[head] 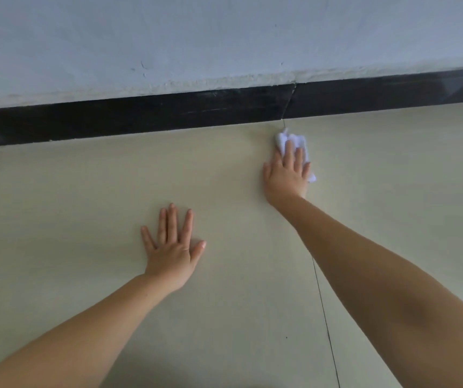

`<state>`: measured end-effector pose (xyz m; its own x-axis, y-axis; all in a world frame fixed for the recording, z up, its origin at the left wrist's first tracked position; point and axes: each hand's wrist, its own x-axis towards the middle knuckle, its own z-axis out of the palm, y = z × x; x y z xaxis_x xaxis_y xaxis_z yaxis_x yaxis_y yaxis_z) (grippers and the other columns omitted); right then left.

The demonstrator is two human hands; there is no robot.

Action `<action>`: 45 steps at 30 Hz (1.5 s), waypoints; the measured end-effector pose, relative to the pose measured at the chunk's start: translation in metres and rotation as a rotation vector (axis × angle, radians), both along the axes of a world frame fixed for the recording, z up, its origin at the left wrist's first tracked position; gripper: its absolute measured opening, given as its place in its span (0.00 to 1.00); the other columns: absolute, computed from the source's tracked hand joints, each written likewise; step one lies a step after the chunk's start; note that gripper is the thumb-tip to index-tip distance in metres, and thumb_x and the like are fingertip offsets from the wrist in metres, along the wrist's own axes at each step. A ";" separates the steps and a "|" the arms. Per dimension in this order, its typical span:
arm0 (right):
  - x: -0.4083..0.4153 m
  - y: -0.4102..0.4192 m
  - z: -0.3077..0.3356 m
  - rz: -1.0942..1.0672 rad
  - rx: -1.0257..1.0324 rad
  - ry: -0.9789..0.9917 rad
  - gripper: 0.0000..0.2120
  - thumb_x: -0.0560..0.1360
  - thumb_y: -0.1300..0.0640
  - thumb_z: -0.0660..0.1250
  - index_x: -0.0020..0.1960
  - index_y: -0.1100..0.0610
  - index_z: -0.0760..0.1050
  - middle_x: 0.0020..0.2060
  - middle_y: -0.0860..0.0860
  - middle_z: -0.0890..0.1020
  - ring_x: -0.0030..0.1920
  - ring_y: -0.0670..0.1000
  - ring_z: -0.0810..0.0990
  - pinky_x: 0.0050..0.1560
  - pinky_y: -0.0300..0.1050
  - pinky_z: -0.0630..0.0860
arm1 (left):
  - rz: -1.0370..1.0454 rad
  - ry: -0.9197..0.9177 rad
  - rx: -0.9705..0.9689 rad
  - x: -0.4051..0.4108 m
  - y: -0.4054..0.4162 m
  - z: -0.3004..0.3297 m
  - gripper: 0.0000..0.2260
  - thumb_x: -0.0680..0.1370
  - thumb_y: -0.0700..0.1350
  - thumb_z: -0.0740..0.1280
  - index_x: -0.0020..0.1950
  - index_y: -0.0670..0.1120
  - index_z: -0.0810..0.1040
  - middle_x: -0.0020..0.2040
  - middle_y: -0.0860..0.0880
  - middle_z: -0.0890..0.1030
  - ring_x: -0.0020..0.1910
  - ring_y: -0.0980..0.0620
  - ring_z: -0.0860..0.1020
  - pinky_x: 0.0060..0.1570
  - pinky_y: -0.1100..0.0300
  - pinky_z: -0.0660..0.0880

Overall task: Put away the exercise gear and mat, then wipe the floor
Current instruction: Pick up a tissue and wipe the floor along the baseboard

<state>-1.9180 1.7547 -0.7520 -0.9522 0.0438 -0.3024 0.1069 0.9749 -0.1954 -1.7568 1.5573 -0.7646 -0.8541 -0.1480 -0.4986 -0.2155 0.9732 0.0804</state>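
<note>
The right hand (286, 175) lies flat on a white cloth (294, 141), fingers straight and slightly spread, pressing it against the pale floor (84, 197). Most of the cloth is hidden under the fingers and palm; only a crumpled part shows beyond the fingertips and a small corner peeks out on the hand's right side, so its full shape cannot be made out. The cloth sits close to the black baseboard (140, 116), right beside a thin joint line between tiles.

The left hand (171, 247) rests palm down on the bare floor, fingers straight and fanned out, thumb out to the side, holding nothing. It is well apart from the cloth and nearer the camera.

Both forearms run out of the bottom of the view, cut off by the frame edges. A dark tile joint (325, 317) passes under the right forearm and is partly covered by it. Above the baseboard rises a grey-white wall (196, 37) with a rough, chipped lower edge and a few faint marks; the far right end of the baseboard is blurred.
</note>
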 end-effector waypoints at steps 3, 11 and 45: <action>0.032 -0.041 -0.004 0.598 -0.067 0.014 0.26 0.82 0.50 0.49 0.78 0.51 0.48 0.78 0.51 0.45 0.77 0.55 0.41 0.74 0.54 0.38 | -0.001 0.016 -0.005 0.003 0.000 -0.003 0.37 0.67 0.66 0.31 0.71 0.49 0.29 0.72 0.49 0.28 0.76 0.46 0.34 0.70 0.37 0.36; -0.046 0.105 -0.010 0.142 0.014 0.161 0.27 0.79 0.56 0.53 0.77 0.50 0.51 0.77 0.52 0.52 0.77 0.52 0.48 0.73 0.56 0.54 | -0.005 0.010 0.017 0.002 -0.002 -0.002 0.37 0.65 0.67 0.29 0.68 0.49 0.25 0.71 0.50 0.25 0.73 0.50 0.28 0.70 0.39 0.35; -0.028 0.128 -0.011 0.862 -0.021 -0.010 0.25 0.80 0.48 0.44 0.77 0.50 0.53 0.78 0.49 0.49 0.77 0.53 0.45 0.74 0.53 0.42 | -0.254 -0.120 0.123 -0.075 0.153 0.011 0.44 0.73 0.69 0.55 0.74 0.54 0.29 0.73 0.49 0.25 0.72 0.48 0.27 0.67 0.34 0.35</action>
<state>-1.9463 1.8828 -0.7627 -0.6475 -0.6990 -0.3034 -0.6671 0.7124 -0.2177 -1.8316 1.7102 -0.7540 -0.7899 0.1305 -0.5993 0.0185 0.9817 0.1894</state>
